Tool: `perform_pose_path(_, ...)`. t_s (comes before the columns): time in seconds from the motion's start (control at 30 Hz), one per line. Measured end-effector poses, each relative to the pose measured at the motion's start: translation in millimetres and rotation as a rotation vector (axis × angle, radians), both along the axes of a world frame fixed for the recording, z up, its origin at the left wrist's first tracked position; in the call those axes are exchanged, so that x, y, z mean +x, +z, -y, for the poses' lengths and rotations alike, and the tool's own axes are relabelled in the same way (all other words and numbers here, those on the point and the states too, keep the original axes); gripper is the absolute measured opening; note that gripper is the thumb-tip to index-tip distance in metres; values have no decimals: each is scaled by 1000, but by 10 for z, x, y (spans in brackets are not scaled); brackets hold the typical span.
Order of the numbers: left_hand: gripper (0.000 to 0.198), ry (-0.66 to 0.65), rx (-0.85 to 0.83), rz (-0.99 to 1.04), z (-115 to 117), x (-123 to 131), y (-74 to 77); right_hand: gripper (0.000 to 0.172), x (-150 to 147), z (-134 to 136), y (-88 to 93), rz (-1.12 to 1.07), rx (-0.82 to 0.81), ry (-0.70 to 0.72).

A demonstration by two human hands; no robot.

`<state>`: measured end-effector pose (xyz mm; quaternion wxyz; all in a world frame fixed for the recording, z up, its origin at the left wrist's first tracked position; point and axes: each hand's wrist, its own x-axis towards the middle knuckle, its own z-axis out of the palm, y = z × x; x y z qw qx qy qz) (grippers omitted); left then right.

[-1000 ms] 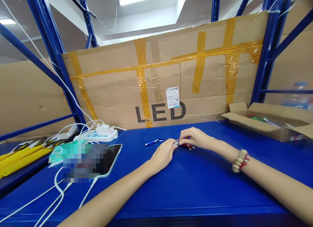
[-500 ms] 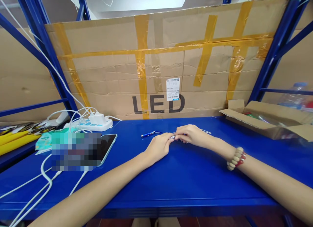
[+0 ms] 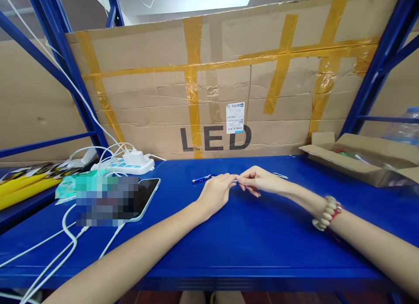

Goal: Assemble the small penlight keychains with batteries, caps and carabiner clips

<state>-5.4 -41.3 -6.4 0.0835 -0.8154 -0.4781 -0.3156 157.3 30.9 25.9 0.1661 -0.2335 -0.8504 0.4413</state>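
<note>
My left hand [image 3: 214,196] rests low over the blue tabletop, its fingers closed around a small shiny metal piece [image 3: 235,181] that shows only at the fingertips. From the other side, my right hand [image 3: 260,180] pinches at the same piece with thumb and forefinger, its other fingers curled loosely. Most of the piece is hidden, so its kind cannot be made out. Just behind my left hand lies a slim blue pen-like tube [image 3: 201,179] with a shiny end. A thin silvery item [image 3: 280,175] lies behind my right wrist.
On the left are a phone [image 3: 150,198], white cables [image 3: 69,234], a white power strip [image 3: 139,166] and yellow-handled items [image 3: 29,186]. An open cardboard box [image 3: 347,164] stands at the right. A taped cardboard panel [image 3: 157,99] closes off the back, between blue posts.
The right hand's lower fingers have loosened and spread slightly, and its wrist has turned a little. Less of the metal piece shows between the hands. The whole view has shifted slightly.
</note>
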Motion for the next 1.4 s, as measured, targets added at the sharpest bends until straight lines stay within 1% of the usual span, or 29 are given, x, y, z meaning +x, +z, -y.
perform_pose_path(0.1,23,-17,-7,29,-8,1,3,45,-2,12,34,11,-2,-10)
perform_pose_path(0.27,27,-69,-28,126,-21,-6,1,48,17,23,91,38,125,-74)
perform_pose_path(0.37,25,-74,-73,129,-33,-13,-3,48,15,8,71,40,140,-77)
perform_pose_path(0.47,24,-41,-98,154,-46,-14,-2,48,-1,-22,25,21,173,-90)
perform_pose_path(0.53,23,-15,-117,183,-54,-9,3,47,0,-45,8,2,258,-150)
perform_pose_path(0.67,22,38,-133,235,-75,-3,10,38,46,-92,24,-60,514,-322)
perform_pose_path(0.77,20,52,-134,258,-89,-7,9,35,79,-129,31,-122,653,-388)
perform_pose_path(0.83,19,43,-142,255,-92,-8,10,34,83,-147,19,-176,703,-357)
perform_pose_path(0.93,19,24,-155,253,-91,-7,17,30,66,-156,-6,-240,743,-236)
perform_pose_path(1.0,20,19,-165,264,-94,-8,21,29,53,-154,-17,-260,750,-193)
perform_pose_path(1.23,20,2,-186,280,-98,-2,27,28,69,-139,8,-299,797,-196)
perform_pose_path(1.4,21,-15,-198,279,-69,12,39,23,96,-110,54,-273,893,-148)
